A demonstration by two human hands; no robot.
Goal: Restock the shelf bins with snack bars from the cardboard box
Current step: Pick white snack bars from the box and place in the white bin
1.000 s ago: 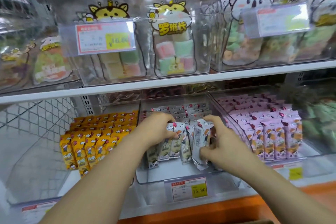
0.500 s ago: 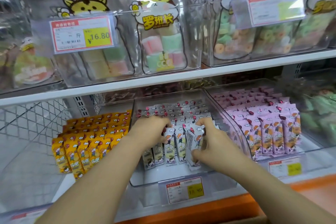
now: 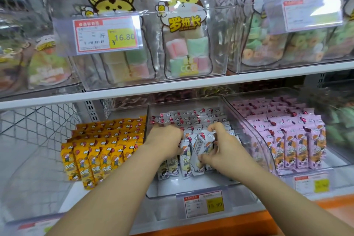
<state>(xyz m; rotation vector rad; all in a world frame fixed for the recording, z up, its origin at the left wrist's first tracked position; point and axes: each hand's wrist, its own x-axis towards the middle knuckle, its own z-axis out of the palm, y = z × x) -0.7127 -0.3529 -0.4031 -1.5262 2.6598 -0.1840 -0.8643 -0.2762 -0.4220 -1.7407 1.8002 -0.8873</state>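
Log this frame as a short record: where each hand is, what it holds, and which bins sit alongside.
left hand: on the standing white bars in the middle bin; fingers hidden
right hand: pinches a tilted white bar at the front of the row
left neighbour: yellow bars
right neighbour: pink bars
price tag: on the middle bin's front
cardboard box: not in view

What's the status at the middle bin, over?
Left hand on the standing white bars, fingers hidden. Right hand pinching a tilted white bar at the middle bin front row. Nothing seen blocking.
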